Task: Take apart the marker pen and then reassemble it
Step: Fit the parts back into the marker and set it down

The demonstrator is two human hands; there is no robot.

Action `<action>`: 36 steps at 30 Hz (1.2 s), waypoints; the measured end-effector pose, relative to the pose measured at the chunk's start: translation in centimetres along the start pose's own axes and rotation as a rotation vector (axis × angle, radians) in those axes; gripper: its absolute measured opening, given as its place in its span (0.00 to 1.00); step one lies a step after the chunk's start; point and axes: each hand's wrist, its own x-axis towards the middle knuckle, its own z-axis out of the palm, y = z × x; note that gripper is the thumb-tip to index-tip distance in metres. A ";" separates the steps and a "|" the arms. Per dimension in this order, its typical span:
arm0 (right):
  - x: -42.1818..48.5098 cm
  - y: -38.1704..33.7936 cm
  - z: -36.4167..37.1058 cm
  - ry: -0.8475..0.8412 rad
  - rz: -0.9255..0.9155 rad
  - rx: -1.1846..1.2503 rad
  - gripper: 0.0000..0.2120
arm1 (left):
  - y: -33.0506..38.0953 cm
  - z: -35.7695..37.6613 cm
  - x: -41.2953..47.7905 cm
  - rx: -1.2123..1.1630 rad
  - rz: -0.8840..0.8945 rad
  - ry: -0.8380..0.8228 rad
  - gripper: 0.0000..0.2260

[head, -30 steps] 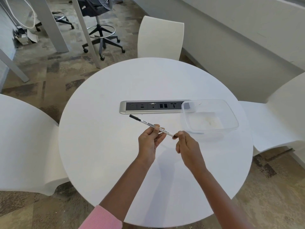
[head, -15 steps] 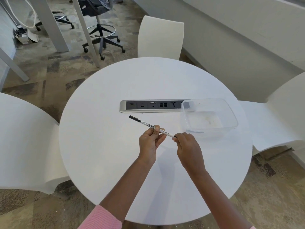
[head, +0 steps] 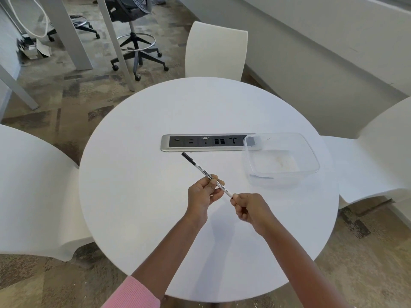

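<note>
Head view: one whiteboard marker [head: 205, 173]; left hand [head: 203, 193] pinches its barrel, right hand [head: 250, 208] grips its near end.

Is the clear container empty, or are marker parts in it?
Empty: the clear container shows only its bare, faintly stained floor. The marker pen is outside it.

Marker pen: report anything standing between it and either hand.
Nothing visible does. The left hand grips the marker pen at mid-barrel and the right hand pinches its near end, so both are on it. The clear container sits apart to the right, and the socket panel lies beyond the pen's black far tip.
</note>
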 end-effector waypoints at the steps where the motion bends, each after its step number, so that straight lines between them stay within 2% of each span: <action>1: 0.0 0.1 -0.1 -0.051 0.078 0.087 0.17 | -0.2 -0.1 0.0 0.006 -0.003 -0.002 0.09; 3: 0.0 0.3 -0.3 -0.139 0.180 0.227 0.16 | -0.4 -0.3 0.0 0.011 -0.013 -0.008 0.09; 5: -0.1 0.5 -0.4 -0.180 0.186 0.269 0.15 | -0.3 -0.5 0.2 0.004 -0.026 -0.013 0.08; 8: -0.1 0.5 -0.2 -0.124 0.043 0.060 0.17 | -0.1 -0.8 0.4 -0.027 -0.043 -0.014 0.08; 11: 0.3 0.5 0.0 0.007 -0.094 -0.123 0.19 | -0.3 -1.1 0.4 -0.038 -0.067 -0.008 0.08; 16: 0.7 1.2 0.1 0.159 -0.322 -0.422 0.07 | -0.6 -1.6 0.3 0.032 -0.083 -0.020 0.07; 20: 0.6 1.5 0.9 0.153 -0.396 -0.490 0.02 | -0.9 -1.5 0.4 0.100 -0.083 -0.048 0.05; 24: 1.0 1.6 1.5 0.158 -0.398 -0.552 0.05 | -1.2 -1.4 0.5 0.206 -0.040 -0.037 0.05; 28: 1.8 1.9 1.9 0.148 -0.322 -0.559 0.05 | -1.8 -1.6 1.0 0.440 0.005 0.006 0.05; 32: 3.1 2.9 2.4 0.214 -0.250 -0.581 0.05 | -3.1 -2.8 1.5 0.996 0.182 0.164 0.12; 34: 3.7 3.7 2.7 0.253 -0.219 -0.576 0.04 | -3.7 -3.7 1.6 1.154 0.275 0.175 0.14; 36: 4.1 4.3 3.1 0.271 -0.201 -0.584 0.04 | -4.5 -4.7 2.0 1.286 0.292 0.169 0.17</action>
